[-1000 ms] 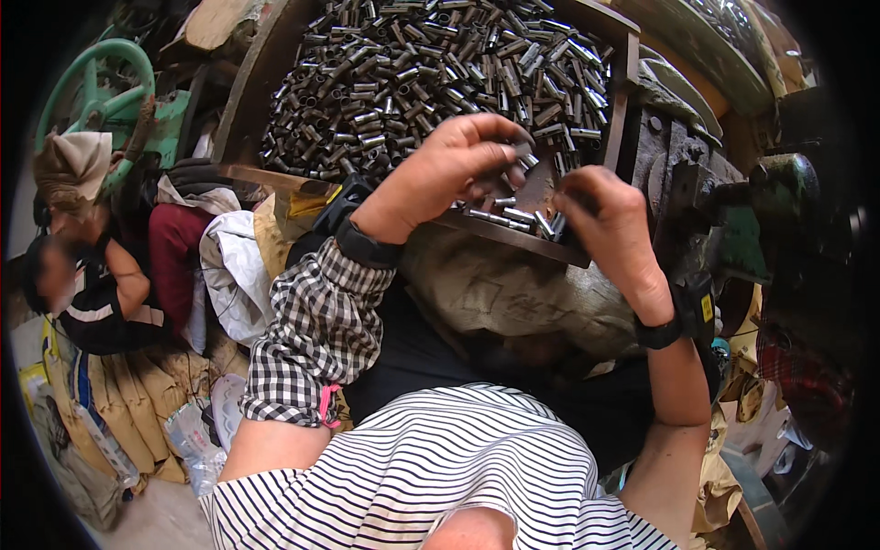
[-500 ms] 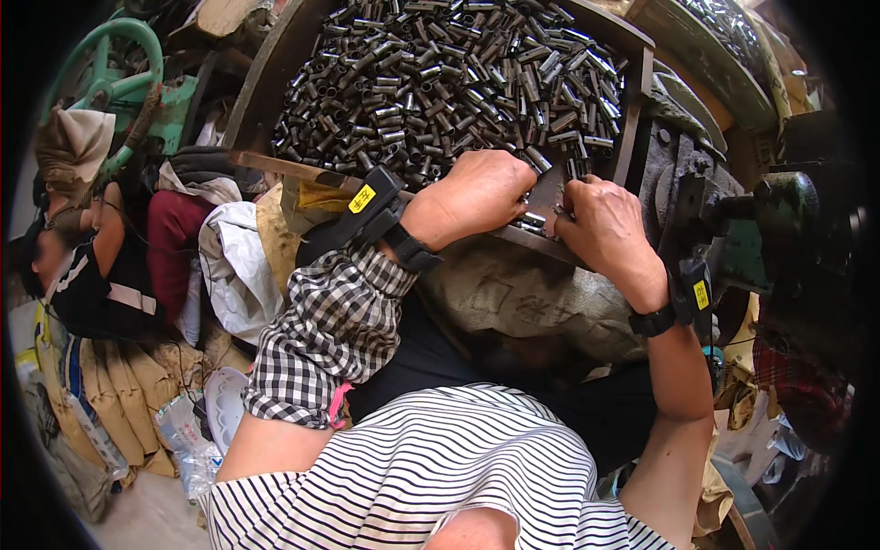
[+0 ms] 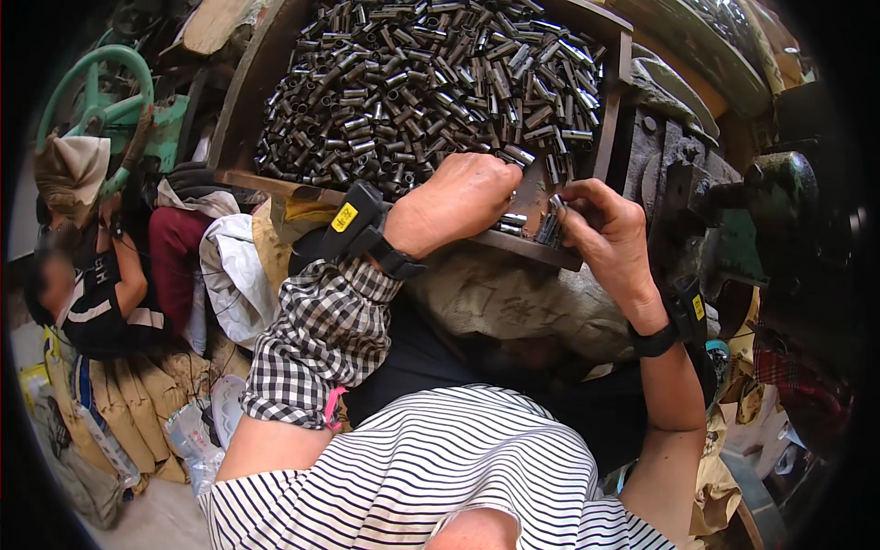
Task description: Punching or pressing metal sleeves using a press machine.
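A wooden tray [image 3: 609,124] holds a big heap of short dark metal tubes [image 3: 394,110], some of them shiny. My left hand [image 3: 456,203] is closed over the tray's front edge, knuckles up. Its fingertips are mostly hidden, so what they hold does not show. At the front right corner my right hand [image 3: 609,231] pinches a small metal tube [image 3: 555,203] between thumb and fingers. Between the hands, a few loose tubes [image 3: 512,223] lie on the bare tray floor near the front edge.
Dark machinery [image 3: 724,197] stands close on the right. A pale sack [image 3: 495,289] hangs under the tray's front edge. To the left are a green handwheel [image 3: 147,78], white cloth [image 3: 240,266], stacked brown sacks [image 3: 128,394] and another person [image 3: 105,298].
The view has shifted slightly. My right hand has opened away from its lowered grip and now shows a tube pinched at its fingertips. My left hand stays closed over the edge.
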`<act>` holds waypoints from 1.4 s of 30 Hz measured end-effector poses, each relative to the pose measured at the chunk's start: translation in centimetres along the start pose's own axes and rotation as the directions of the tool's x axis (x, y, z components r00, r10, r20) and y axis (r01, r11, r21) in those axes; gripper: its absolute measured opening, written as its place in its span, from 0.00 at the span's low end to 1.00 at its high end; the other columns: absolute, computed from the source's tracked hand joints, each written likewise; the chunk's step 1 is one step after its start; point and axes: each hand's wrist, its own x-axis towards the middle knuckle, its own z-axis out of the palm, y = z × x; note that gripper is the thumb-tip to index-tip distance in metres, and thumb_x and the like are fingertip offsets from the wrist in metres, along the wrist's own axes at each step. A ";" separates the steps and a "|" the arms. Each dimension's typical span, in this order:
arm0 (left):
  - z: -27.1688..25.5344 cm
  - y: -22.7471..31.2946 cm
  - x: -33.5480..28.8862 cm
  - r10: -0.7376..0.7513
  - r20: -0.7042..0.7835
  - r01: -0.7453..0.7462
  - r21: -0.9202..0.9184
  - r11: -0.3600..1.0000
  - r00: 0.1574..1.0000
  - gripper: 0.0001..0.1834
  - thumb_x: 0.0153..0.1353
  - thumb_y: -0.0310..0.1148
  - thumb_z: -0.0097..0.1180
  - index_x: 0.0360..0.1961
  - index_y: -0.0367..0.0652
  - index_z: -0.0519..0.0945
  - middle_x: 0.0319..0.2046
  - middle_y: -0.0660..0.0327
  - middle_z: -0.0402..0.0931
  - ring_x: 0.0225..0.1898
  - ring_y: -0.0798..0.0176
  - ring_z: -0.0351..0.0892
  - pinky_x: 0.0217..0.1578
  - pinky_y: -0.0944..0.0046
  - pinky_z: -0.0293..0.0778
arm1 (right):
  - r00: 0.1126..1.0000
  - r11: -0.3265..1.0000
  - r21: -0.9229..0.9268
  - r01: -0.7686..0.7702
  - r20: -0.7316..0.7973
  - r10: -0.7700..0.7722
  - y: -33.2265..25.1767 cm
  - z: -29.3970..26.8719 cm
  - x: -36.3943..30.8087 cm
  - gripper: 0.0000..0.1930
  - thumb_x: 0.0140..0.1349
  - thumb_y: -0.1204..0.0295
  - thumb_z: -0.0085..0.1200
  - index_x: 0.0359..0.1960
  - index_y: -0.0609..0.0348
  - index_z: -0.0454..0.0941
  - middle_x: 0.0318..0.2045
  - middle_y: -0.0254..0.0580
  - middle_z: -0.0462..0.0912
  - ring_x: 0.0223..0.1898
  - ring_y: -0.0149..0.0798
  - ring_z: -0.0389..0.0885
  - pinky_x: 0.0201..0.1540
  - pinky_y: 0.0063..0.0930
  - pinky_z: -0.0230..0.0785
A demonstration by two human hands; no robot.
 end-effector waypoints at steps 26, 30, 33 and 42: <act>-0.6 0.9 0.2 -0.153 0.243 0.236 -0.970 -0.061 0.958 0.11 0.62 0.33 0.54 0.43 0.39 0.76 0.24 0.69 0.75 0.19 0.82 0.71 0.17 0.83 0.67 | 0.927 0.639 0.680 -0.359 0.180 0.330 0.4 -1.3 0.5 0.06 0.57 0.74 0.58 0.34 0.64 0.78 0.26 0.33 0.80 0.23 0.22 0.78 0.21 0.11 0.66; -0.8 1.1 0.2 -0.136 0.242 0.232 -0.969 -0.090 0.961 0.11 0.61 0.32 0.55 0.42 0.39 0.76 0.24 0.67 0.76 0.19 0.81 0.72 0.17 0.83 0.68 | 0.929 0.634 0.688 -0.354 0.182 0.321 0.3 -1.3 0.4 0.06 0.57 0.74 0.58 0.34 0.64 0.78 0.26 0.33 0.80 0.23 0.23 0.78 0.21 0.11 0.66; -1.0 1.4 0.3 -0.158 0.219 0.220 -0.975 -0.014 0.963 0.10 0.62 0.32 0.54 0.43 0.39 0.76 0.24 0.66 0.76 0.19 0.81 0.72 0.17 0.82 0.69 | 0.924 0.614 0.701 -0.363 0.188 0.332 0.5 -1.3 0.5 0.06 0.57 0.74 0.58 0.34 0.64 0.78 0.27 0.33 0.79 0.23 0.23 0.78 0.21 0.12 0.67; -1.1 2.5 0.3 -0.154 0.047 0.104 -0.915 0.389 0.987 0.10 0.61 0.28 0.55 0.42 0.36 0.77 0.25 0.65 0.77 0.21 0.77 0.75 0.20 0.78 0.72 | 0.914 0.551 0.743 -0.378 0.207 0.348 0.6 -1.5 0.5 0.05 0.57 0.75 0.58 0.33 0.63 0.77 0.26 0.33 0.79 0.22 0.23 0.78 0.20 0.14 0.69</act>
